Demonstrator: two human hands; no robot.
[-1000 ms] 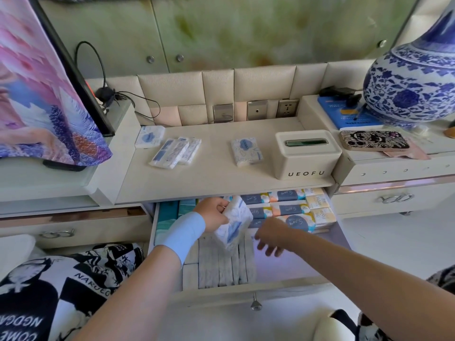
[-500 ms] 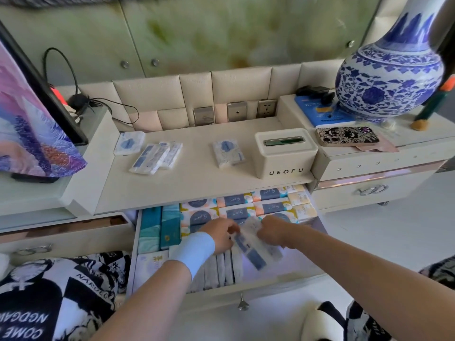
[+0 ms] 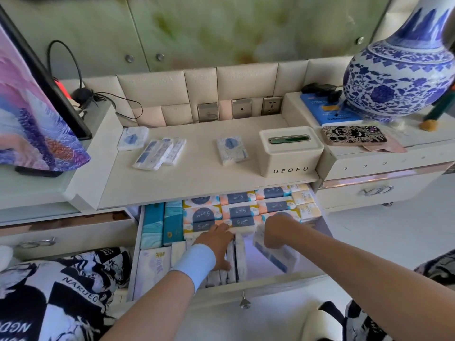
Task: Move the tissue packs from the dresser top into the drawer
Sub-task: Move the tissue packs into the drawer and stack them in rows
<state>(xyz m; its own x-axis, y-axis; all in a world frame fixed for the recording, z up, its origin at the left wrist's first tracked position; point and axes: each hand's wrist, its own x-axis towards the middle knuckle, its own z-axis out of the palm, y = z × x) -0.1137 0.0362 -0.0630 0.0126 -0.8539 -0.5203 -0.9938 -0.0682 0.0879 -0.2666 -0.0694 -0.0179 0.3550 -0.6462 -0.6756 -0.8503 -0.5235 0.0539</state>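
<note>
I see loose tissue packs [image 3: 152, 155] on the dresser top [image 3: 204, 179], left of the tissue box [image 3: 290, 153]. Beneath it, the open drawer [image 3: 295, 284] holds stored packs [image 3: 241, 212] in rows.

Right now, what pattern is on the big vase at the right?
Blue floral scrollwork on white; the vase shows best in the head view.

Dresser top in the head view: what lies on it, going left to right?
A far-left tissue pack → slim blue-striped packs → lone tissue pack → white UEOFU box → patterned phone case.
</note>
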